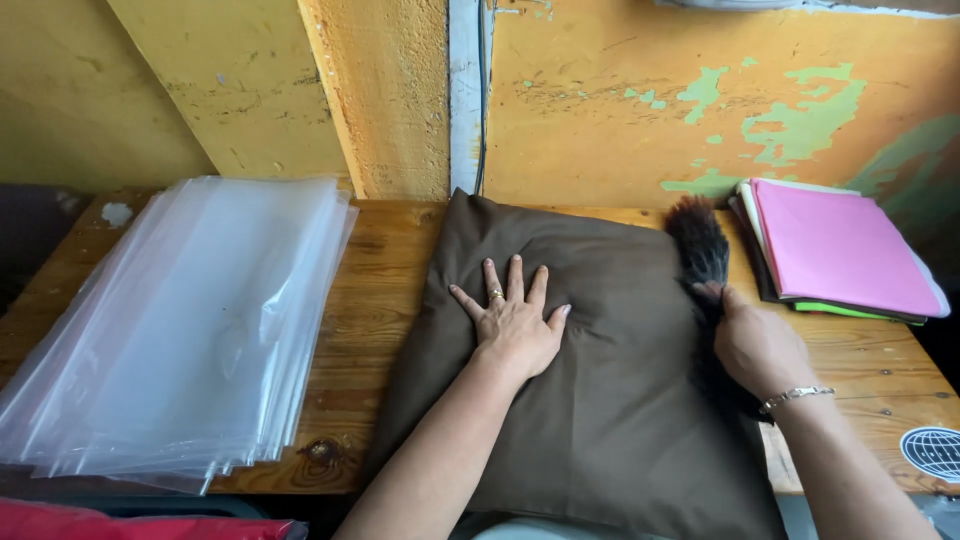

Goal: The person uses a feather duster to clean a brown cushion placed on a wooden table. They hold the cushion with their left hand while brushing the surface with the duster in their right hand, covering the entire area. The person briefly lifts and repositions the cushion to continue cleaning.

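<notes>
While the left hand [515, 325] lies flat with fingers spread on the middle of the dark brown, soft fabric cushion cover [590, 380], the right hand [755, 345] sits at the cover's right edge, its grip curled around a dark, bristly tuft of fringe [698, 245] that runs along that side. The cushion cover rests on the worn wooden desk [375, 310], centred, its near edge hanging toward the person. It looks light, limp and puffy, likely to sag and fold when lifted, so the corners or side seams seem the safest places to take hold; the cloth appears matte and not slippery.

To the left lies a stack of clear plastic sheets [190, 320], probably slick and prone to sliding. At the far right sits a pile of folded pink, green and dark fabrics [840, 250].

How far the fringe runs under the right hand is hidden, and the cover's near corners are cut off from view.
</notes>
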